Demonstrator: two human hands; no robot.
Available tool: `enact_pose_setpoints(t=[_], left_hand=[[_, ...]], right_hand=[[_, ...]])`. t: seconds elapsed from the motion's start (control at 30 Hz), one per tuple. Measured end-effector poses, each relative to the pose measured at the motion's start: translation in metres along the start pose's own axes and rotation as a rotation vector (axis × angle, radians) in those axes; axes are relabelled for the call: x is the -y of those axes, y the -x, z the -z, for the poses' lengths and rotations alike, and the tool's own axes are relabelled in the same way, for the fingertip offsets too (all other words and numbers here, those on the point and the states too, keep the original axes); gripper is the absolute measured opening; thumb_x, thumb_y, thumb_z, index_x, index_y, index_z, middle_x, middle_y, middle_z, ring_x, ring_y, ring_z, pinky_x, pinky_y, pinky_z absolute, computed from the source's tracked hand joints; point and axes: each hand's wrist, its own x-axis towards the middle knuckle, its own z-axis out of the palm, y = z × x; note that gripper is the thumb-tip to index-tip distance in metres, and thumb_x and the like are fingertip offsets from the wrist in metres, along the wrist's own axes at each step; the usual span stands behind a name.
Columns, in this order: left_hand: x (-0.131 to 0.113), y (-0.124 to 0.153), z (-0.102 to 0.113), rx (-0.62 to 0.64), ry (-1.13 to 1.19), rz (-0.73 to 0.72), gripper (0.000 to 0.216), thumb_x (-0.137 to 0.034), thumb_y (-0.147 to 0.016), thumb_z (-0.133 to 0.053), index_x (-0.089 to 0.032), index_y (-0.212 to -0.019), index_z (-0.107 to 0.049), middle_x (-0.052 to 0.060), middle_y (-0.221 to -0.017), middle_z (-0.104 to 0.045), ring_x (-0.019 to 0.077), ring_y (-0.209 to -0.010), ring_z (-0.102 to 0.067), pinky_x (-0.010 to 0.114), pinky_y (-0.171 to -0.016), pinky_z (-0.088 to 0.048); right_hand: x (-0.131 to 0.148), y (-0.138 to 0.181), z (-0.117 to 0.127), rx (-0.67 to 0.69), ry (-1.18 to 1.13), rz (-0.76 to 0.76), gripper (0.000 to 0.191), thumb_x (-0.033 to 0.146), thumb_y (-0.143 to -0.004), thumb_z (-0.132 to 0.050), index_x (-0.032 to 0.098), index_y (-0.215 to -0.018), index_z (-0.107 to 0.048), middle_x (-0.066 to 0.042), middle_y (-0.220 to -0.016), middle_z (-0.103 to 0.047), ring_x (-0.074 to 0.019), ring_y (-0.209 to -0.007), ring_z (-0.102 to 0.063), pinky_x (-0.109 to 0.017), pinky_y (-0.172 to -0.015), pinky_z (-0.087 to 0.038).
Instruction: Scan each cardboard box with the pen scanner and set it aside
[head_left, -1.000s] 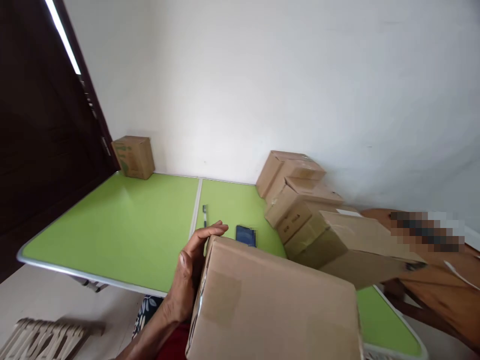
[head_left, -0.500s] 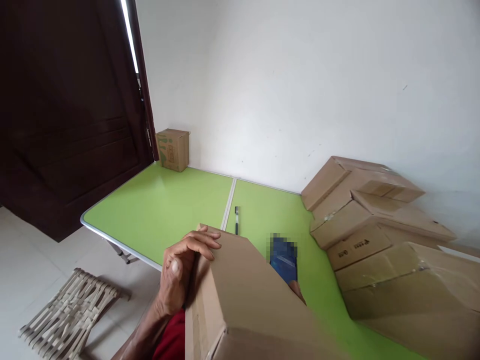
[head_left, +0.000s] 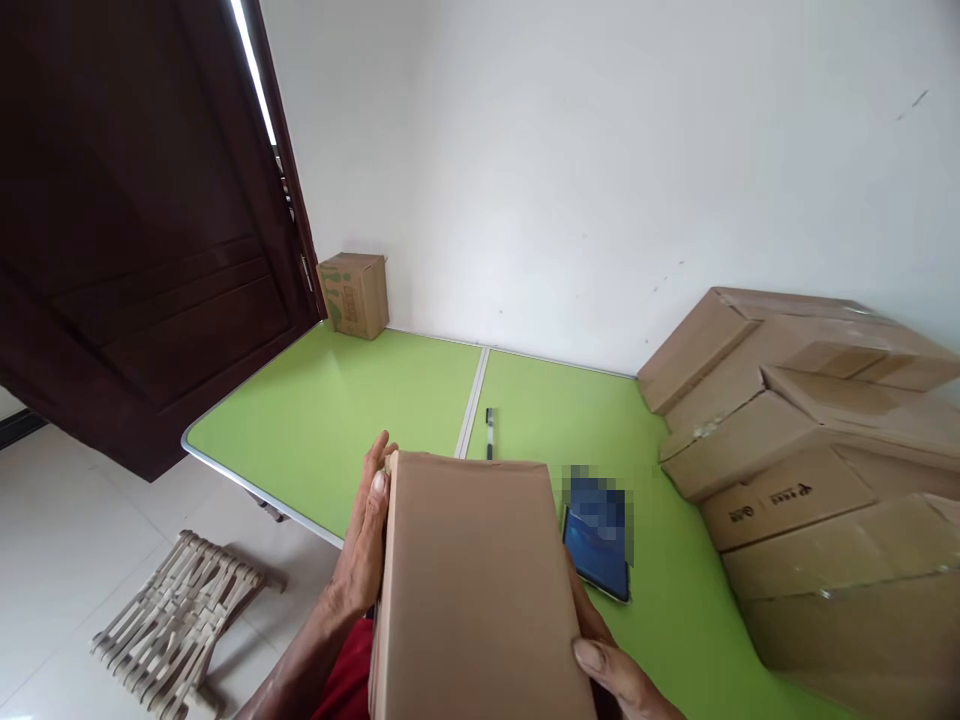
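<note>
"Where is the box (head_left: 480, 580)?"

"Between the person's hands, over the near edge of the green table (head_left: 330, 400), a plain brown face turned to the camera. Whether its underside touches the table cannot be told."

"And the hands?"

"Both grip the box. The left hand (head_left: 366, 545) presses flat along its left side, fingers nearly straight; the right hand (head_left: 622, 680) clasps the right side, thumb at the edge."

"What lies close by?"

"A flat blue device (head_left: 592, 565), partly blurred, just right of the box. Beyond the box, a pen (head_left: 490, 428) lies just right of the pale seam (head_left: 473, 400) that crosses the table."

"And toward the edges?"

"A stack of boxes (head_left: 795, 490) rises at the right end, reaching the far edge by the white wall (head_left: 562, 170). A small box (head_left: 356, 297) with green print stands at the far left corner, near the dark door (head_left: 150, 220). A woven stool (head_left: 180, 615) stands on the floor off the near edge."
</note>
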Motion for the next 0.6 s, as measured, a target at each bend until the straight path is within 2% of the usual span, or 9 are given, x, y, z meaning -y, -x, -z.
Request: enact_pose_setpoints(t=[0.07,0.13,0.2,0.27,0.33,0.43,0.5,0.6], left_hand=[[-0.004,0.003,0.001,0.029,-0.052,-0.025,0.084,-0.080,-0.101,-0.037,-0.034,-0.170,-0.027,0.011,-0.174,-0.040,0.0395,-0.161,-0.034,0.062,-0.132,-0.024],[-0.014,0.009,0.004,0.056,-0.134,-0.126,0.081,-0.075,-0.102,-0.042,-0.033,-0.170,-0.028,0.011,-0.173,-0.041,0.0394,-0.162,-0.032,0.061,-0.133,-0.017],[-0.027,0.016,0.007,0.108,-0.208,-0.211,0.074,-0.068,-0.104,-0.048,-0.035,-0.169,-0.030,0.008,-0.174,-0.039,0.0380,-0.162,-0.030,0.058,-0.134,-0.017],[-0.041,0.023,0.010,0.192,-0.240,-0.247,0.067,-0.060,-0.107,-0.049,-0.038,-0.168,-0.032,0.006,-0.174,-0.041,0.0360,-0.162,-0.031,0.055,-0.133,-0.019],[-0.052,0.029,0.014,0.271,-0.252,-0.258,0.060,-0.054,-0.110,-0.047,-0.041,-0.167,-0.035,0.002,-0.174,-0.041,0.0332,-0.163,-0.029,0.051,-0.134,-0.018],[-0.059,0.031,0.015,0.358,-0.256,-0.267,0.056,-0.048,-0.112,-0.046,-0.046,-0.167,-0.034,-0.004,-0.177,-0.034,0.0300,-0.165,-0.021,0.046,-0.135,-0.014],[-0.057,0.026,0.014,0.395,-0.245,-0.275,0.057,-0.047,-0.112,-0.046,-0.047,-0.167,-0.033,-0.003,-0.175,-0.036,0.0307,-0.163,-0.023,0.047,-0.133,-0.017],[-0.047,0.012,0.014,0.423,-0.186,-0.320,0.062,-0.056,-0.106,-0.053,-0.042,-0.165,-0.040,0.005,-0.157,-0.051,0.0347,-0.146,-0.042,0.052,-0.124,-0.030]], right_hand=[[-0.008,-0.007,0.009,-0.044,-0.029,-0.067,0.092,0.059,-0.073,-0.085,0.038,-0.157,-0.056,-0.007,-0.147,-0.070,-0.0437,-0.138,-0.062,-0.058,-0.115,-0.049],[-0.017,-0.014,0.017,-0.128,0.045,-0.064,0.090,0.061,-0.074,-0.088,0.036,-0.155,-0.059,-0.007,-0.151,-0.067,-0.0399,-0.148,-0.052,-0.054,-0.122,-0.042],[-0.024,-0.018,0.020,-0.190,0.108,-0.034,0.083,0.067,-0.075,-0.086,0.035,-0.149,-0.065,-0.006,-0.155,-0.064,-0.0361,-0.157,-0.041,-0.051,-0.127,-0.035],[-0.025,-0.020,0.015,-0.198,0.104,0.009,0.078,0.069,-0.077,-0.084,0.035,-0.145,-0.068,-0.005,-0.155,-0.063,-0.0347,-0.158,-0.039,-0.049,-0.126,-0.037],[-0.021,-0.020,0.003,-0.178,0.082,0.039,0.071,0.070,-0.082,-0.080,0.034,-0.143,-0.070,-0.006,-0.149,-0.069,-0.0359,-0.149,-0.051,-0.049,-0.118,-0.047],[-0.015,-0.020,-0.013,-0.178,0.124,0.056,0.064,0.072,-0.082,-0.078,0.029,-0.130,-0.079,-0.008,-0.128,-0.080,-0.0394,-0.126,-0.070,-0.047,-0.096,-0.062],[-0.014,-0.021,-0.018,-0.213,0.196,0.068,0.059,0.069,-0.079,-0.081,0.027,-0.120,-0.083,-0.009,-0.115,-0.084,-0.0397,-0.110,-0.075,-0.043,-0.081,-0.065],[-0.017,-0.021,-0.022,-0.259,0.297,0.076,0.048,0.063,-0.081,-0.082,0.024,-0.109,-0.085,-0.008,-0.097,-0.085,-0.0357,-0.088,-0.077,-0.037,-0.062,-0.060]])
